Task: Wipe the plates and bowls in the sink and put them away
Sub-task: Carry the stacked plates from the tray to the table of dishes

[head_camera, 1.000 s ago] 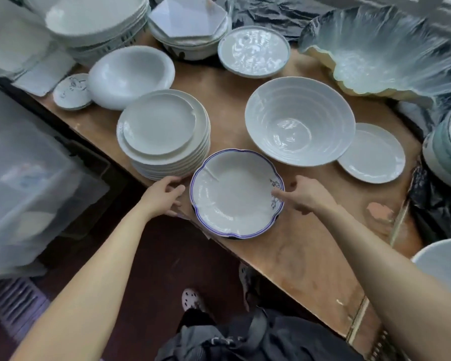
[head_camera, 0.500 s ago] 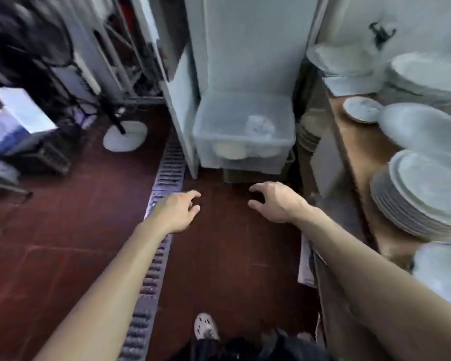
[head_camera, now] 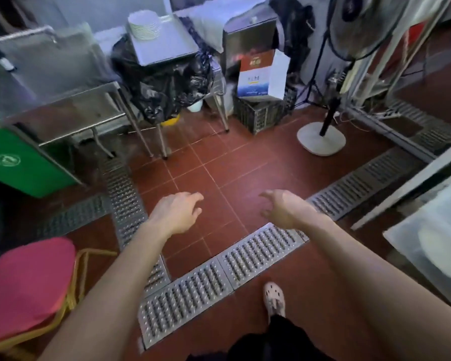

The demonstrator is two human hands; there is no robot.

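I see my left hand (head_camera: 176,213) and right hand (head_camera: 284,208) held out over red tiled floor (head_camera: 206,162), fingers loose, holding nothing; a stack of white plates (head_camera: 144,24) sits on the far steel table (head_camera: 164,44); a pink-cushioned chair (head_camera: 24,285) crowds my left, a white-based standing fan (head_camera: 322,138) my right; metal drain grates (head_camera: 219,277) cross the open floor between.

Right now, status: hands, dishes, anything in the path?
Left hand and right hand open, empty. Stack of white plates on metal tray ahead. Floor drain grate underfoot, fan base right.
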